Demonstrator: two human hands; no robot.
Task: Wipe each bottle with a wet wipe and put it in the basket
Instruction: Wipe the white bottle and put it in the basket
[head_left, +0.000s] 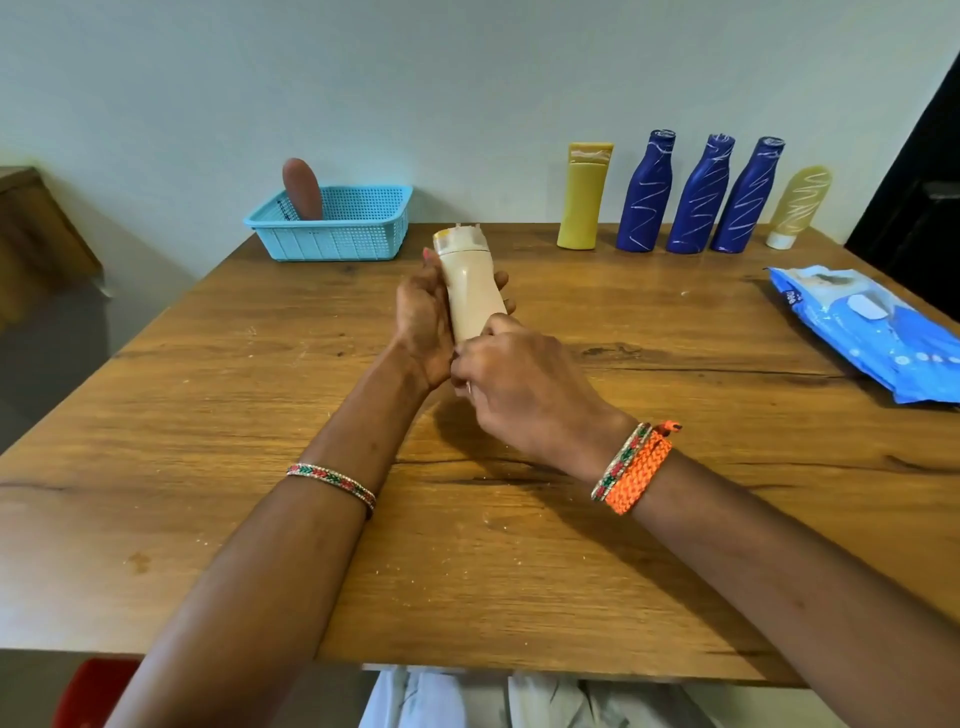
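While both hands' fingers (501, 283) grip the beige bottle (471, 291), five bottles (698, 195) line the wall.

Both forearms are bare, the left wrist wearing a thin red-and-green patterned bangle (332, 481), the right a matching thin patterned bangle (618, 462) beside a braided orange thread wristband (640, 474).

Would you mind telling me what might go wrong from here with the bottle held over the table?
1. The beige bottle is held above the table by the left hand, while the right hand works at its lower end; a slippery wet surface could loosen the grip.
2. The basket sits near the far edge; a firm drop-in might push it off.
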